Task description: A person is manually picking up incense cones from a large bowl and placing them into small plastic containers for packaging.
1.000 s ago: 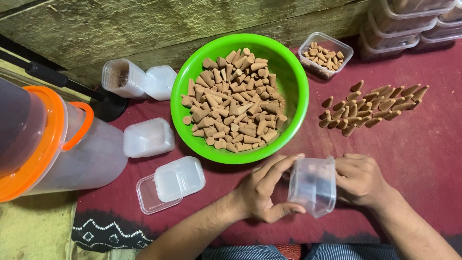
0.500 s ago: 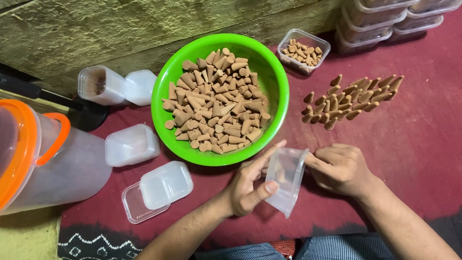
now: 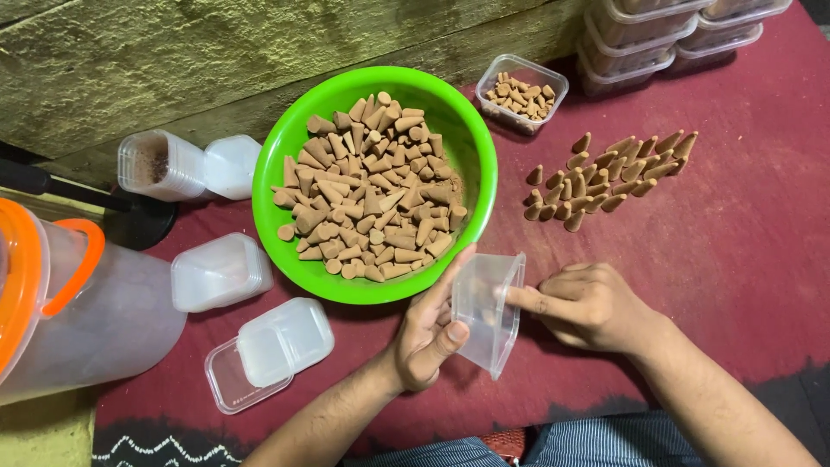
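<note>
At the lower centre of the frame, just below the green bowl [image 3: 294, 156] of brown cones [image 3: 367, 186], the left hand [image 3: 428, 333] was clamped on a small clear plastic box [image 3: 487, 311], thumb across its near wall. The right hand [image 3: 592, 303] pressed a finger against its rim; its grip perhaps loose. The box looked light, thin and flexible, best held by its side walls.

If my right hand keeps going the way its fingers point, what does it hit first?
The right hand points left, so it would first meet the clear plastic container, whose rim its fingers seemingly touch already; the left hand holds the far side.
</note>
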